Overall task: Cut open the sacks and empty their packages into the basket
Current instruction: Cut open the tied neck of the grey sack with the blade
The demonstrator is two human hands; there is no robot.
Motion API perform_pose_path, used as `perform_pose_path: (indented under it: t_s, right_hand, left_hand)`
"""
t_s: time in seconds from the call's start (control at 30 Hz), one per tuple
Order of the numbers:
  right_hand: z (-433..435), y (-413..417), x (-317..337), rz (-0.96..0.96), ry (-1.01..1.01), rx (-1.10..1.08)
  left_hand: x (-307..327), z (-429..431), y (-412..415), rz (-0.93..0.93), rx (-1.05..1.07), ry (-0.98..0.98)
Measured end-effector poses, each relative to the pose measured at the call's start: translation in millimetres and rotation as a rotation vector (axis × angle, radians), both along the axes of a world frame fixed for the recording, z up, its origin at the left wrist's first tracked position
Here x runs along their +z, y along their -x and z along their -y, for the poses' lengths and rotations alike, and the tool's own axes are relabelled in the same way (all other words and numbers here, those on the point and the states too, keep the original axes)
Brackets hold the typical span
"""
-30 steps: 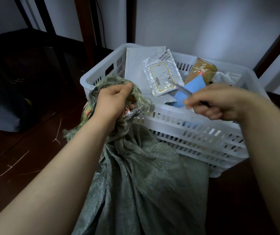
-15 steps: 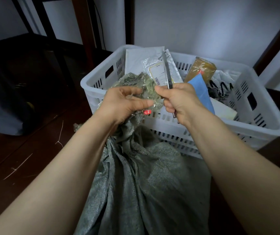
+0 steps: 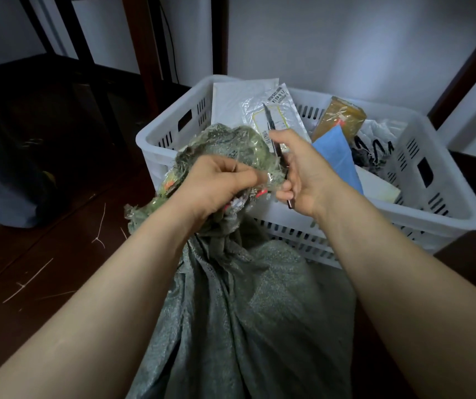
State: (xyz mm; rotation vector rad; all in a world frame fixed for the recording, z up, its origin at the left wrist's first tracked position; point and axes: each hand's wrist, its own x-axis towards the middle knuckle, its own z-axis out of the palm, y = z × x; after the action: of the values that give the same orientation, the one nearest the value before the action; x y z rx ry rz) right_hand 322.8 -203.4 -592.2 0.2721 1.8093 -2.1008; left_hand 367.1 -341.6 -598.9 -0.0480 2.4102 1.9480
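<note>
Sack: a woven grey-green sack (image 3: 245, 326) stands on the floor against the basket's near wall, between our forearms. Its foot runs off the bottom edge.
Neck: the neck (image 3: 225, 145) is bunched and crinkled under clear film with red and orange scraps. We cannot make out what binds it.
Left grip: our left grip (image 3: 216, 182) is clamped round that neck, fingers curled.
Right grip: our right grip (image 3: 303, 171) is closed on a slim dark knife (image 3: 272, 131), tip up. The palm hides its middle.
Basket: the basket (image 3: 170, 109) is white slotted plastic, rectangular.
Packages: inside it we see a flat white mailer (image 3: 231, 105), a clear labelled pouch (image 3: 282, 110), an amber taped parcel (image 3: 340, 119), a blue envelope (image 3: 337, 154) and a crumpled printed bag (image 3: 380, 142), all overlapping.
Floor: the floor (image 3: 43, 269) is dark planks strewn with pale strands.
Left edge: a dark bulk (image 3: 0, 174), too dim to name.
</note>
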Motion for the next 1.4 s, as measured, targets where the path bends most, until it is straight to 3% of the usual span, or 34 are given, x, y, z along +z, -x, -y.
perform_pose_path:
  t_s: [0.07,0.13,0.3,0.43,0.53,0.73,0.87,0.97,1.07,1.27,1.33,1.4]
  right_hand:
    - [2,-3,0,-0.089,-0.11,-0.083]
    - [1,1,-4,-0.141,-0.083,-0.175]
    - [-3,14,-11,-0.038,0.064,-0.39]
    - [-3,17,-18,0.055,0.142,-0.443]
    - [-4,13,-17,0.121,0.25,-0.482]
    - [-1,15,-17,0.12,0.27,-0.554]
    - [-10,25,-23,0.034,0.19,-0.502]
    - [-16,28,-21,-0.05,0.098,-0.393]
    - [-16,25,-20,-0.084,0.048,-0.329]
    - [-19,24,-10,-0.19,0.038,-0.374]
    - [-22,23,-13,-0.191,-0.041,-0.327]
    - [-30,22,-12,-0.144,-0.061,-0.21]
  left_hand:
    - [0,-4,0,-0.038,-0.024,0.012]
    - [-1,-6,1,-0.096,-0.012,0.066]
    - [-5,-12,6,-0.251,0.01,0.244]
    - [-6,-13,3,-0.344,-0.004,0.403]
    - [-7,-12,-1,-0.403,-0.04,0.43]
    - [-7,-9,-2,-0.544,-0.09,0.479]
    - [-8,-3,-4,-0.596,-0.126,0.537]
    - [4,-5,-6,-0.425,0.007,0.496]
    - [13,-11,-4,-0.393,0.117,0.552]
    - [-9,-25,-6,-0.721,-0.019,0.711]
    - [-13,-31,-12,-0.641,-0.119,0.689]
    - [-6,-28,-16,-0.378,-0.111,0.482]
